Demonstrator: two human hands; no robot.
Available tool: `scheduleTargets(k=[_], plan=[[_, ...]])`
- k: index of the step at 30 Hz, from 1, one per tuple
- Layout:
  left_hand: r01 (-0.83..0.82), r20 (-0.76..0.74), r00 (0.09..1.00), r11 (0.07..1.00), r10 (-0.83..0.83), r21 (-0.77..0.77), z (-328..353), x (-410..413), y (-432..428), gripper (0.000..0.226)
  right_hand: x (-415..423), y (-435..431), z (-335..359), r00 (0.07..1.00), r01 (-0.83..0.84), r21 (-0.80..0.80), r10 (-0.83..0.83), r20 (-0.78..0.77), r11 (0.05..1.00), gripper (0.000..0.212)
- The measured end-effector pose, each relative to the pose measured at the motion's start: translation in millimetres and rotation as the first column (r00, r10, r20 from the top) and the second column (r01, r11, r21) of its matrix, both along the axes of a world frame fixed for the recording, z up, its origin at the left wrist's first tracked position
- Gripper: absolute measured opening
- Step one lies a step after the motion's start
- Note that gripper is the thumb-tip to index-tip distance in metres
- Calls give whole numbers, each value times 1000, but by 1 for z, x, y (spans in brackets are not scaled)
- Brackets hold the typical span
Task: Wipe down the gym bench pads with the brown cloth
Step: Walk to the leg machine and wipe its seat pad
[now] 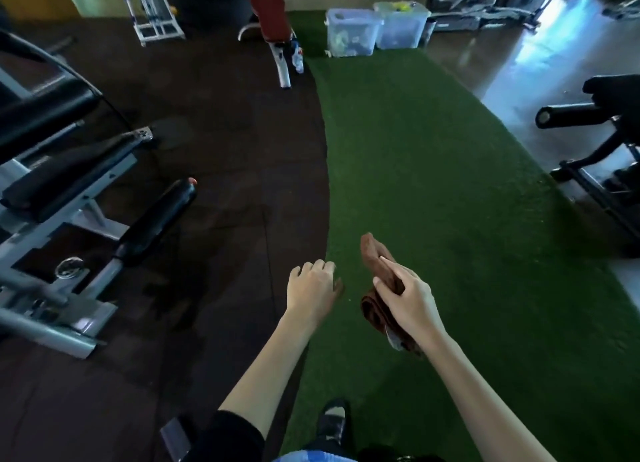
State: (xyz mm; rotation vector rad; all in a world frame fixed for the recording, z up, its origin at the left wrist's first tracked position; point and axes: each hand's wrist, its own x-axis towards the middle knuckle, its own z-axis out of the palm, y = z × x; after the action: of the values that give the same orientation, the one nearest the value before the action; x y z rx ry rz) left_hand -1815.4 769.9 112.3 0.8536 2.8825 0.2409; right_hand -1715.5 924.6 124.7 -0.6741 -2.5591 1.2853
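Fingers [393, 266] of my right grip [408, 299] curl round the folded brown cloth [375, 252], which I hold in the air above the green turf [450, 184]. Left grip [311, 287] hangs just beside it, loosely curled, holding nothing. Black bench pads [59, 181] are well apart to the left, over the dark rubber floor [225, 132]. Red bench [268, 15] and clear bins [353, 32] stand far ahead.

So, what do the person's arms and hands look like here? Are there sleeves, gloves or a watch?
No gloves on the left hand or the right hand, and no ring or watch shows. Both forearms are uncovered. A black sleeve ends near the left elbow; the right arm is bare to the picture's edge.
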Motion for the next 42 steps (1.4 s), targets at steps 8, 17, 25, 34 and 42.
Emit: scheduleTargets(k=[8,17,25,34,42], plan=[[-55,6,998,998,55,-42,7,-130,56,37,-141,62,3,999,-51,-28,52,6,998,44],[-226,31,974,974,226,8,6,-301,135,33,-334,154,-2,980,-195,-30,196,20,980,45],[-387,18,922,922,387,18,12,-444,178,33,-507,206,8,940,-336,-42,337,42,941,52],[-431,0,902,902,431,20,12,-610,177,33,-686,208,5,910,-412,-32,413,30,910,50],[-464,10,886,886,464,5,22,-761,159,31,-846,187,20,902,-432,-24,432,16,902,49]])
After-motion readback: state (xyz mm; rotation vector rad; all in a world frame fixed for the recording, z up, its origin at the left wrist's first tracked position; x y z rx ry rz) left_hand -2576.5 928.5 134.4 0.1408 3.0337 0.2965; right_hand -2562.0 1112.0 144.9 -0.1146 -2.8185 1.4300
